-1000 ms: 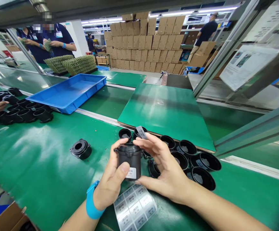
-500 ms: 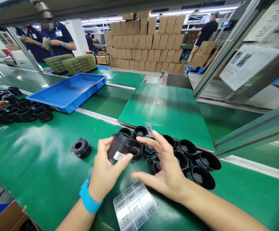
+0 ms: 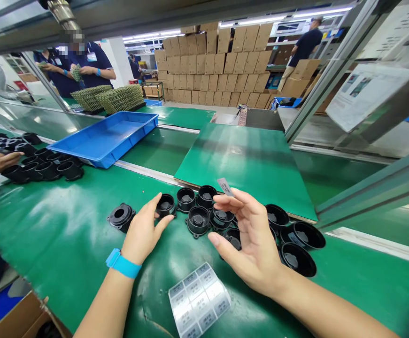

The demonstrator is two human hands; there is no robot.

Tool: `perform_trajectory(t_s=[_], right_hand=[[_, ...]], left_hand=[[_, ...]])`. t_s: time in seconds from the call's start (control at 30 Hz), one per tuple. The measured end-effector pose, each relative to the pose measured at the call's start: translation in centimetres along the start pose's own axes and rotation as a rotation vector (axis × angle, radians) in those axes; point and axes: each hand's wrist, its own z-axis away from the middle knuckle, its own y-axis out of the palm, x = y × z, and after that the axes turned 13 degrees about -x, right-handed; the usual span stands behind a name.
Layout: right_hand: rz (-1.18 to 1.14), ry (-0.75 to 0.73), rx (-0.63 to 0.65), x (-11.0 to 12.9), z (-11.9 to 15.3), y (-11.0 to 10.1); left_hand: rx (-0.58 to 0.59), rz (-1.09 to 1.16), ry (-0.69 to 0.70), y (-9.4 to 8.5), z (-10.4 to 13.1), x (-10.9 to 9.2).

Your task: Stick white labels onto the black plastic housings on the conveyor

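1. Change: black cup [image 3: 165,205] is now standing open end up on green table [image 3: 66,225], at L end of cup cluster [image 3: 199,218]. 1 s ago it was hanging btwn both hands, flange up, so it's sitting flipped now.
2. Meaning (my read): this unit is joining the cluster, its handling looking nearly done.
3. L hand [image 3: 142,232]: fingers + thumb bracketing the cup, grasping it by the sides. Can't tell how firmly.
4. R hand [image 3: 255,244]: hovering over the cluster, thumb spreading well away from fingers, not clenching anything. Loose label [image 3: 224,187] is riding on the fingertips, same as 0.5 s ago, i.e. not sitting on any cup yet.
5. Lone cup [image 3: 127,223] is standing flange up just beside L hand, apart from the cluster, no label showing.
6. Writing: label sheet [image 3: 200,299] is lying on the table btwn forearms, showing rows of silver labels w/ dark print, too blurry to read. Loose label is showing print too, also illegible. Placed cup's own label isn't showing clearly. White panel [image 3: 362,94], upper R, is carrying pics, any text too small. No brand reading out anywhere.
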Motion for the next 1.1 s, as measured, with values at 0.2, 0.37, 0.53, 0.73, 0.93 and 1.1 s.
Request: perform_trajectory(t_s=[0.2, 0.37, 0.53, 0.73, 0.93, 1.1], right_hand=[[-0.022, 0.030, -0.009, 0.0, -0.1, 0.0], [-0.051, 0.078, -0.004, 0.0, -0.1, 0.1], [-0.023, 0.089, 0.024, 0.0, 0.0, 0.1], [0.019, 0.168, 0.198, 0.0, 0.0, 0.1], [0.032, 0.258, 0.324, 0.2, -0.3, 0.0], [0.007, 0.282, 0.428, 0.3, -0.3, 0.0]], left_hand=[[-0.192, -0.468, 0.104, -3.0, 0.0, 0.6], [-0.002, -0.550, -0.191, -5.6, -0.3, 2.8], [-0.215, -0.112, -0.298, -5.4, -0.7, 0.7], [-0.006, 0.630, -0.500, -3.6, 0.4, -3.0], [0.116, 0.934, -0.641, -2.5, 1.5, -4.7], [0.218, 0.831, -0.409, -2.3, 1.5, -5.3]])
